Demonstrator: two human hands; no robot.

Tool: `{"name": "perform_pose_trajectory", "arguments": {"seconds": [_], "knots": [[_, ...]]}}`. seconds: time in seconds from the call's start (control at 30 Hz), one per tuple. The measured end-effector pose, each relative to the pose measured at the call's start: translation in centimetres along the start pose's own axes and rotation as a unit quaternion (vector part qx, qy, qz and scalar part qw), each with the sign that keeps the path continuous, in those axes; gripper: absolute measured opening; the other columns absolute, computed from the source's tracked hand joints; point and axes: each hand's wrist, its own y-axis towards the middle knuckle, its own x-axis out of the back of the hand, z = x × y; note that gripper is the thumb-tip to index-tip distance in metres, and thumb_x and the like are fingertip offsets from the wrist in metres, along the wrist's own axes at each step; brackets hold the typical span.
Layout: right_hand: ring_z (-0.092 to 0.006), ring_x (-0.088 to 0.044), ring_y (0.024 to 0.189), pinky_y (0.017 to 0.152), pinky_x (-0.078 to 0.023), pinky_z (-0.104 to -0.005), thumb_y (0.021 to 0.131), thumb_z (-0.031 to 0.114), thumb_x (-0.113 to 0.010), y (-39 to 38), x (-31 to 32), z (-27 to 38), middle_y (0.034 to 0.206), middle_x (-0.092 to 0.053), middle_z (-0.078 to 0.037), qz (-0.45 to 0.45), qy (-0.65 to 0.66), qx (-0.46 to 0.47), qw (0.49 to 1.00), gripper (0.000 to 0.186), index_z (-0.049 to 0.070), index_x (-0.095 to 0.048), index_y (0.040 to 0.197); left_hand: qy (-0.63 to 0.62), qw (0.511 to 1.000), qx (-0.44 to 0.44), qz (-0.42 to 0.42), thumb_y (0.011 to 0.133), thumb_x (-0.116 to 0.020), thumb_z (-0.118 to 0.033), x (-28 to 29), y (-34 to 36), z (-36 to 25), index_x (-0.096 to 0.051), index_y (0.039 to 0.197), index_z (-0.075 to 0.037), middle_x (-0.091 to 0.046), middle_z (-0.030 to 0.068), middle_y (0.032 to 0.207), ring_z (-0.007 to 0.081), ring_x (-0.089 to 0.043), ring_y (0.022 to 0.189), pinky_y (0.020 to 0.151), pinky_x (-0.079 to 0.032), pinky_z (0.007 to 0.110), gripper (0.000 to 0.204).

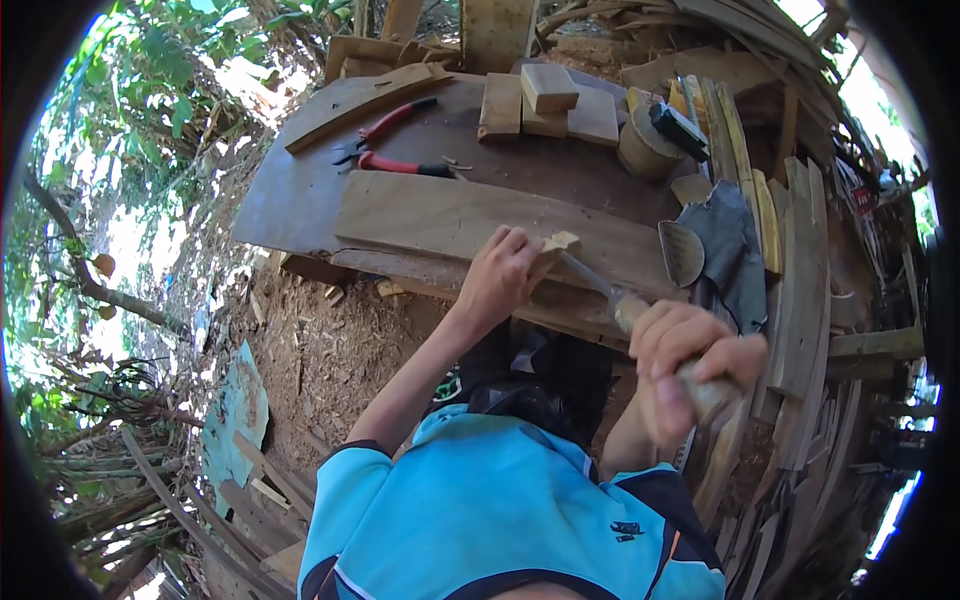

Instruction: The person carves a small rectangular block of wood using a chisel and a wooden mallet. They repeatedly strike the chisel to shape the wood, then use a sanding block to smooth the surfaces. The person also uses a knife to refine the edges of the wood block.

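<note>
At the front edge of a long board (420,212), my left hand (500,268) grips a small pale wood piece (557,243). The metal blade (590,273) of a chisel meets that piece. My right hand (690,355), closer to me and to the right, is wrapped round the chisel's wooden handle (630,310). Behind the board lie two red-handled cutting tools (405,166). A curved metal piece (683,250) rests on a dark grey cloth (735,260) to the right of my hands.
The workbench (280,195) carries wood blocks (548,86), a curved board (365,100) and a cylindrical container (648,148) with a dark object on it. Timber strips (800,300) are piled along the right. Shavings cover the dirt ground (330,360), near a weathered teal sheet (230,430).
</note>
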Motion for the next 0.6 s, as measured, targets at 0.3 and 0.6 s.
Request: {"name": "perform_pose_trajectory", "arguments": {"seconds": [0.3, 0.6], "knots": [[-0.0172, -0.051, 0.048, 0.045, -0.045, -0.0323, 0.071, 0.007, -0.063, 1.1, 1.8, 3.1, 0.062, -0.05, -0.008, 0.018, -0.043, 0.08, 0.996, 0.032, 0.007, -0.035, 0.088, 0.036, 0.998, -0.042, -0.003, 0.063, -0.071, -0.007, -0.2, -0.6, -0.6, -0.058, 0.103, -0.003, -0.049, 0.009, 0.084, 0.0268, -0.05, 0.084, 0.076, -0.046, 0.036, 0.042], [-0.0166, -0.045, 0.049, 0.043, -0.038, -0.0302, 0.072, 0.003, -0.059, -1.6, 0.4, -2.4, 0.065, -0.048, -0.01, -0.011, -0.031, 0.014, 0.999, 0.025, 0.006, -0.037, 0.082, 0.039, 0.999, -0.025, 0.002, 0.064, -0.07, -0.007, -0.3, -0.8, -0.3, -0.059, 0.102, -0.002, -0.049, 0.0092, 0.084, 0.0262, -0.05, 0.084, 0.076, -0.046, 0.035, 0.04]]}}
